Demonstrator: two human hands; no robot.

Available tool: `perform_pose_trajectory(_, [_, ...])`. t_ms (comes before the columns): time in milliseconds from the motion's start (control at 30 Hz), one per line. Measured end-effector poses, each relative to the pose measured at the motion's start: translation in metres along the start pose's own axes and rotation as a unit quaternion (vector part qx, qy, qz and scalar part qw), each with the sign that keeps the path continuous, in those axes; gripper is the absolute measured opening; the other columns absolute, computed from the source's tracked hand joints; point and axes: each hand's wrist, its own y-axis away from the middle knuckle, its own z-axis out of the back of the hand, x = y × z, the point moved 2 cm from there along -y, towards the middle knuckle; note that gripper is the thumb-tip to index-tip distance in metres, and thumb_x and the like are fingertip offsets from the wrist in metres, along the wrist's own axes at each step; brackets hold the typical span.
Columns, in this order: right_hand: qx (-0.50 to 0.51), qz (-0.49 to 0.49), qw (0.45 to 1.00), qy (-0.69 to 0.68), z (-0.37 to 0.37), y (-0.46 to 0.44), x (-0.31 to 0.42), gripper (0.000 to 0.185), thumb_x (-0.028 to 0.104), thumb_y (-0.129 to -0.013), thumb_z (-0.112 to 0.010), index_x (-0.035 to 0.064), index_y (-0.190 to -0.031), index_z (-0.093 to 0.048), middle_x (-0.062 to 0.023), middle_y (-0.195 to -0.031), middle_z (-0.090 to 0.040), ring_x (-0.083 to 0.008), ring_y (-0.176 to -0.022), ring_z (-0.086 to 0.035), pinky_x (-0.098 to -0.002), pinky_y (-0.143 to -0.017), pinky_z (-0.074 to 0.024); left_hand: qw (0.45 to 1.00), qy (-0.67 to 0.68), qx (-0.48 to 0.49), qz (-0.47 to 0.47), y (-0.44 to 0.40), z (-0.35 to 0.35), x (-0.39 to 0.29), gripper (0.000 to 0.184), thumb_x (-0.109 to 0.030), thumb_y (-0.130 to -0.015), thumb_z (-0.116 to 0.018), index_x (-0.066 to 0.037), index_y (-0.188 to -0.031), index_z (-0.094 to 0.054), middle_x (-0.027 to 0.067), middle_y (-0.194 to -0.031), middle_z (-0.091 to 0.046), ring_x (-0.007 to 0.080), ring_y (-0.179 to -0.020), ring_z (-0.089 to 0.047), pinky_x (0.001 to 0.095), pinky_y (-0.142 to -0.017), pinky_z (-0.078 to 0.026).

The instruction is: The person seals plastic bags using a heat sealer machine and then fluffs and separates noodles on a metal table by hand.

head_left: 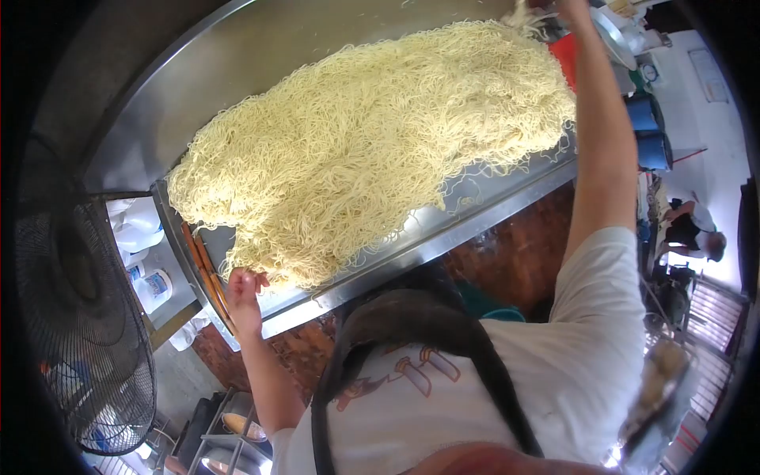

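We see a broad, tangled heap of pale yellow noodles (356,134) across a metal tray (507,194).
The strands look thin, soft and springy to us, matted thick in the middle, with loose loops straying at the ragged lower edge over smooth grey metal; two slim brown sticks (203,265) lie at the tray's left end. Our left hand (246,286) is at the heap's lower left corner, fingers loosely curled, the noodles just beyond it; we can't tell whether it grips any. Our right hand (571,8) is at the heap's upper right end, near blurred strands, cut off by the view's edge, so we can't tell its opening or hold.
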Motion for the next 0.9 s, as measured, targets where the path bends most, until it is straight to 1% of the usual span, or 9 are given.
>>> perform_pose_trajectory(133, [0.312,0.013,0.95,-0.014,-0.088,0.156,0.069,0.055,0.019,-0.091,-0.065,0.0151,-0.143,-0.047,-0.0104,-0.147,-0.042,-0.0274,-0.132,-0.042,-0.0489,-0.112,-0.0323,0.994,0.043,0.063,-0.079,0.001,-0.022,-0.086,0.02,-0.021,-0.094,-0.068,-0.007,-0.093,-0.053,0.0024,-0.071,-0.05,0.0148,-0.067,-0.049,0.0346,-0.075,-0.045])
perform_pose_trajectory(200, [0.553,0.031,0.829,-0.076,-0.13,0.267,0.129,0.06,0.021,-0.091,-0.067,0.0161,-0.146,-0.045,-0.011,-0.154,-0.04,-0.029,-0.139,-0.041,-0.051,-0.117,-0.0313,0.985,0.035,0.092,-0.144,-0.002,-0.04,-0.127,0.022,-0.022,-0.092,-0.069,-0.007,-0.093,-0.053,0.0034,-0.07,-0.05,0.0143,-0.065,-0.047,0.0327,-0.07,-0.044])
perform_pose_trajectory(233, [0.568,0.219,0.772,-0.183,-0.158,0.323,0.133,0.059,0.023,-0.092,-0.067,0.0134,-0.146,-0.045,-0.0125,-0.152,-0.042,-0.0302,-0.14,-0.04,-0.0489,-0.12,-0.0267,0.974,0.045,0.116,-0.188,-0.005,-0.049,-0.144,0.023,-0.023,-0.092,-0.07,-0.008,-0.093,-0.053,0.0039,-0.07,-0.05,0.0142,-0.064,-0.046,0.032,-0.068,-0.043])
perform_pose_trajectory(300, [0.648,0.269,0.683,-0.203,-0.179,0.401,0.169,0.054,0.021,-0.091,-0.067,0.0108,-0.141,-0.052,-0.0161,-0.138,-0.056,-0.0351,-0.128,-0.051,-0.046,-0.11,-0.0379,0.953,0.069,0.145,-0.257,-0.006,-0.052,-0.171,0.022,-0.024,-0.093,-0.069,-0.007,-0.093,-0.054,0.0049,-0.07,-0.052,0.0139,-0.062,-0.045,0.0309,-0.065,-0.042])
perform_pose_trajectory(400, [0.677,0.229,0.678,-0.172,-0.214,0.439,0.133,0.045,0.011,-0.09,-0.061,0.0114,-0.134,-0.059,-0.0168,-0.129,-0.063,-0.0359,-0.122,-0.057,-0.0472,-0.107,-0.0423,0.934,0.101,0.156,-0.305,-0.004,-0.044,-0.199,0.02,-0.021,-0.094,-0.067,-0.007,-0.094,-0.053,0.0054,-0.072,-0.053,0.0132,-0.063,-0.046,0.0295,-0.065,-0.041])
perform_pose_trajectory(600, [0.334,-0.004,0.942,-0.018,-0.214,0.342,-0.084,0.028,0.002,-0.091,-0.05,0.0068,-0.114,-0.066,-0.0187,-0.096,-0.071,-0.0316,-0.087,-0.069,-0.0424,-0.077,-0.0539,0.972,-0.156,-0.089,-0.154,-0.008,-0.007,-0.145,0.015,-0.007,-0.095,-0.062,-0.002,-0.109,-0.058,0.0071,-0.099,-0.064,0.0161,-0.088,-0.061,0.0305,-0.083,-0.049])
perform_pose_trajectory(700, [0.402,-0.083,0.901,0.14,-0.157,0.311,-0.011,0.033,0.007,-0.088,-0.064,0.0062,-0.12,-0.062,-0.021,-0.108,-0.068,-0.0357,-0.103,-0.064,-0.0443,-0.09,-0.0512,0.915,-0.392,0.055,-0.075,-0.009,-0.033,-0.117,0.046,-0.017,-0.094,-0.068,-0.009,-0.137,-0.052,0.0154,-0.132,-0.056,0.0245,-0.123,-0.053,0.0374,-0.099,-0.045])
perform_pose_trajectory(800, [0.346,0.183,0.919,-0.05,-0.179,0.367,0.028,0.044,0.006,-0.085,-0.066,0.0052,-0.128,-0.058,-0.022,-0.117,-0.064,-0.0384,-0.11,-0.06,-0.0457,-0.096,-0.0477,0.91,-0.414,0.013,-0.009,-0.028,-0.01,-0.015,0.06,-0.029,-0.087,-0.076,-0.009,-0.138,-0.052,0.0207,-0.141,-0.048,0.0339,-0.133,-0.044,0.0435,-0.108,-0.038])
perform_pose_trajectory(900, [0.512,0.191,0.833,-0.081,-0.225,0.456,0.103,0.065,0.015,-0.081,-0.073,0.0109,-0.141,-0.05,-0.0203,-0.137,-0.053,-0.037,-0.129,-0.048,-0.0444,-0.11,-0.0387,0.889,-0.458,0.009,-0.01,-0.052,-0.009,0.103,0.068,-0.033,-0.078,-0.082,-0.008,-0.136,-0.054,0.024,-0.138,-0.05,0.038,-0.131,-0.045,0.0469,-0.107,-0.04])
